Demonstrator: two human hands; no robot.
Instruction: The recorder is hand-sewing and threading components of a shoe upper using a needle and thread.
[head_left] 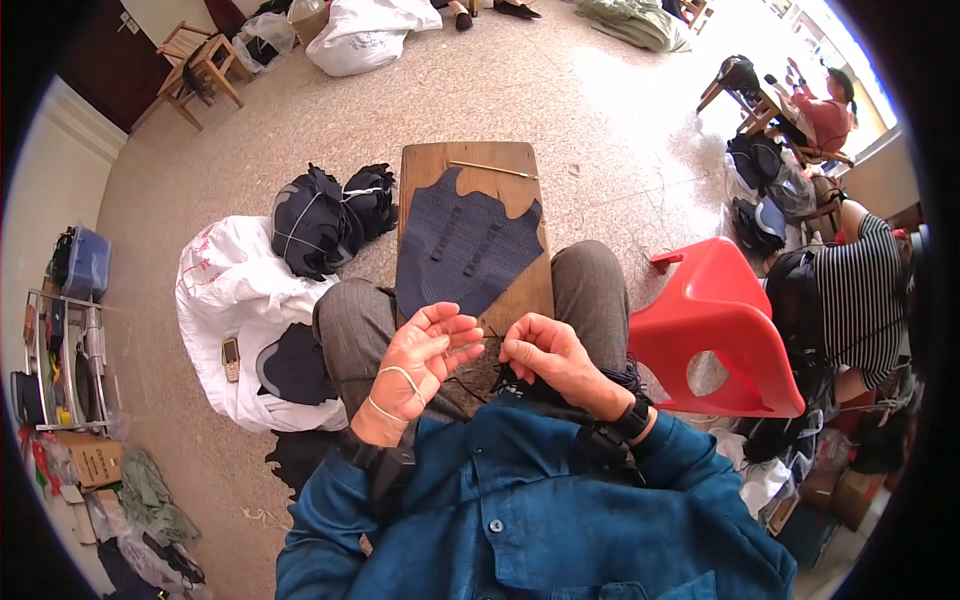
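My left hand (412, 372) is palm up over my lap, its fingers apart and slightly bent. A pale cord (404, 377) loops around that hand and its wrist. To its right, my right hand (550, 360) pinches thumb and fingers together. A thin dark line shows between the hands, too fine to name. Just beyond them a dark blue textured fabric piece (470, 240), with two rows of dark marks, lies flat on a wooden bench (525, 270). Across the bench's far end rests a slim stick-like tool (495, 169). Dark strands (510, 383) hang below my right hand.
Tied bundles of dark fabric (315, 222) and a white sack (235, 270) bearing a phone (231, 360) are at my left. A red plastic stool (715, 330) stands at my right. Beyond it sit a person in stripes (855, 300) and another in red (825, 120).
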